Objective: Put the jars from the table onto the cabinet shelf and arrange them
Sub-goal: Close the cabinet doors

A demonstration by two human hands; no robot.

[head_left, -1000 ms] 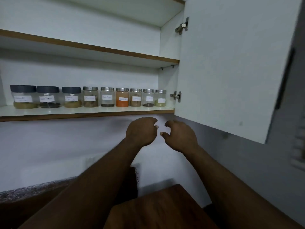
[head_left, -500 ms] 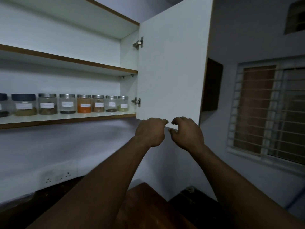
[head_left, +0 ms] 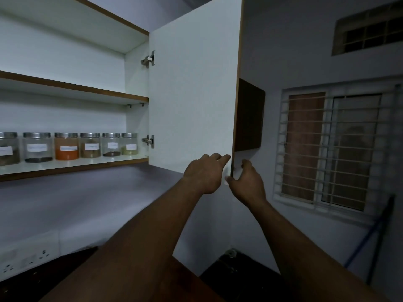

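Several labelled spice jars with metal lids stand in a row on the lower cabinet shelf (head_left: 72,163); one holds orange powder (head_left: 66,146), and the rightmost jar (head_left: 129,144) sits near the hinge side. The white cabinet door (head_left: 194,88) stands open. My left hand (head_left: 205,173) lies flat against the door's inner face at its lower corner, fingers straight. My right hand (head_left: 246,182) grips the door's lower edge, thumb on the inner side and fingers round the outer side.
An upper shelf (head_left: 74,89) is bare. A barred window (head_left: 333,149) fills the right wall. Wall sockets (head_left: 26,261) sit low at the left. A brown wooden surface (head_left: 192,286) lies below my arms.
The view has swung right, so fewer jars show. Both hands rose from below the shelf to the door's lower corner, and my right hand took hold of its edge.
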